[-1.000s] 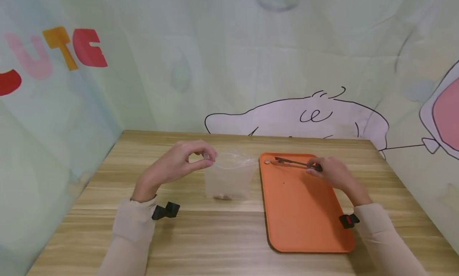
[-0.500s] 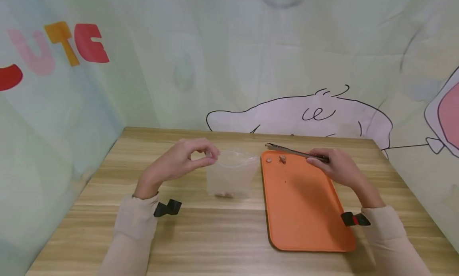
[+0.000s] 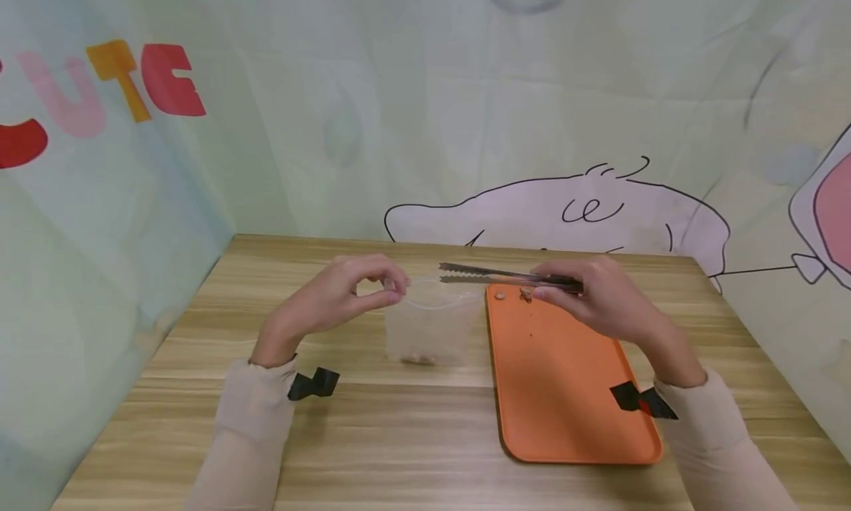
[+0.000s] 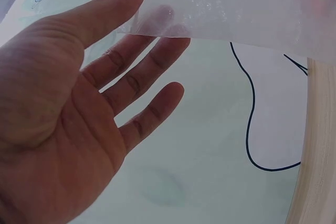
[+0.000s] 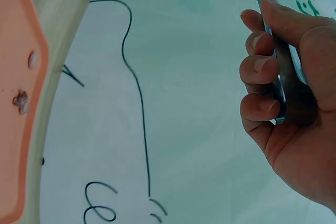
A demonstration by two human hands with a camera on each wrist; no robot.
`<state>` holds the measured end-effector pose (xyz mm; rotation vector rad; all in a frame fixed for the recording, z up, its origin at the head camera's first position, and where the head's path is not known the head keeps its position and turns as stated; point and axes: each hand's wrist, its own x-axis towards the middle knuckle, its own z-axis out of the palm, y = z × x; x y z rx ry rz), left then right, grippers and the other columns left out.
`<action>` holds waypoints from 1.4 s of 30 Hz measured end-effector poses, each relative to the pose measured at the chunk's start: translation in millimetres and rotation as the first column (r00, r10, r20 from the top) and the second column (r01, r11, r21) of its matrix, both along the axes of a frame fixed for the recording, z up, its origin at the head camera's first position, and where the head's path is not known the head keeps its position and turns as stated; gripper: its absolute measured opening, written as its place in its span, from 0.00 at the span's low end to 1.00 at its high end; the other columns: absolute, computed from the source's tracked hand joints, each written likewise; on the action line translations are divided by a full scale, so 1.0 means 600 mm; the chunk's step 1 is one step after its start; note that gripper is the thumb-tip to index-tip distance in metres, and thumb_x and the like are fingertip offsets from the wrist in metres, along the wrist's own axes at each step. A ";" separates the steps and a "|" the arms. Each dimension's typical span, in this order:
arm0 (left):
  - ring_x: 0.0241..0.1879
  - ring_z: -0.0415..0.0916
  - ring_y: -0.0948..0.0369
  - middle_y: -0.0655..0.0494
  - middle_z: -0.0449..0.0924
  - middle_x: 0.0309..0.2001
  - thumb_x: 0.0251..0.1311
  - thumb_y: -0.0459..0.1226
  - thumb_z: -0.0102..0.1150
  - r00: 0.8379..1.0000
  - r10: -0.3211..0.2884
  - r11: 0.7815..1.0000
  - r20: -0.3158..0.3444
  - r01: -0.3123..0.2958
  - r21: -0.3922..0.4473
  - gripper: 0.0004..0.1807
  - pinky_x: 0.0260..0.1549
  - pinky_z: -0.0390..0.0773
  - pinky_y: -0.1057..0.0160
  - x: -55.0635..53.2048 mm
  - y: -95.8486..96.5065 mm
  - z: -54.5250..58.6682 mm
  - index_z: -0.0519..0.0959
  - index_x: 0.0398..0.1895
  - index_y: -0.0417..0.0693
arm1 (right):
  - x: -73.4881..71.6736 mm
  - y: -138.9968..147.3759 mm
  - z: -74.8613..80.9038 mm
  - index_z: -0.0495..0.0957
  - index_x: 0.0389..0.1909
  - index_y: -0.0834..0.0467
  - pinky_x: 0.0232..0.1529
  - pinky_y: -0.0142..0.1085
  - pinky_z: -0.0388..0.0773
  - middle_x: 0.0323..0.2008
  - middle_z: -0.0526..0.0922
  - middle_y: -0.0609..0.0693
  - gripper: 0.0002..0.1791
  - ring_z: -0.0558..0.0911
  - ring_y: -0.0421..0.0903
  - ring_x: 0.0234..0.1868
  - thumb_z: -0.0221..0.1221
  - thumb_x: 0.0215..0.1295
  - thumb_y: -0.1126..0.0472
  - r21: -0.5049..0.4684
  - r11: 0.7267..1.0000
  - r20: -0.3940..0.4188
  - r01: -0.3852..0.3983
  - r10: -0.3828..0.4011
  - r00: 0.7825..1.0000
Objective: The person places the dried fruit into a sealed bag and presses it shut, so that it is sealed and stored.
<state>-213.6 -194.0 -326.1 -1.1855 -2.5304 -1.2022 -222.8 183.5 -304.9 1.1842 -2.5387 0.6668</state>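
My left hand (image 3: 342, 293) pinches the upper left edge of a clear zip-lock bag (image 3: 432, 326) between thumb and fingers. The bag stands upright on the table with its mouth spread; a few small brownish pieces (image 3: 419, 359) lie at its bottom. In the left wrist view, the thumb and fingertips are at the bag's edge (image 4: 236, 9). Metal tongs (image 3: 492, 275) are gripped in my right hand (image 3: 592, 293), their serrated tips parted over the bag's mouth, nothing visible between them. The right wrist view shows the fingers curled round the tongs' handle (image 5: 287, 72).
An orange tray (image 3: 565, 393) lies right of the bag. Near its far edge are a small pale piece (image 3: 500, 295) and a brown lump (image 3: 526, 294), with dark crumbs below. A printed cloth (image 3: 425, 127) hangs behind the wooden table (image 3: 399, 437).
The tongs lifted off the tray's far left corner and moved left with my right hand to above the bag; their tips have spread. My left hand kept its hold on the bag.
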 end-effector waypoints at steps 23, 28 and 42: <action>0.43 0.78 0.64 0.61 0.83 0.45 0.65 0.34 0.65 1.000 0.003 1.000 0.031 -0.003 0.003 0.04 0.46 0.78 0.60 0.003 -0.003 -0.004 0.82 0.41 0.51 | -0.087 0.089 -0.161 0.84 0.42 0.61 0.25 0.37 0.69 0.26 0.81 0.45 0.10 0.72 0.40 0.22 0.64 0.69 0.57 0.307 0.914 0.217 0.267 -0.340 0.915; 0.43 0.78 0.65 0.59 0.84 0.46 0.65 0.34 0.65 1.000 0.003 1.000 0.020 -0.003 0.002 0.04 0.46 0.78 0.60 0.004 -0.004 -0.002 0.82 0.40 0.51 | -0.082 0.085 -0.157 0.84 0.44 0.63 0.25 0.36 0.67 0.25 0.81 0.46 0.11 0.70 0.40 0.22 0.62 0.71 0.58 0.307 0.909 0.215 0.280 -0.353 0.910; 0.43 0.78 0.64 0.61 0.83 0.44 0.65 0.34 0.65 1.000 -0.007 1.000 -0.003 0.007 -0.003 0.04 0.45 0.78 0.61 0.000 -0.007 -0.002 0.82 0.41 0.51 | -0.071 0.067 -0.135 0.84 0.43 0.62 0.20 0.34 0.61 0.18 0.74 0.42 0.13 0.66 0.39 0.17 0.63 0.70 0.55 0.340 0.896 0.164 0.287 -0.357 0.920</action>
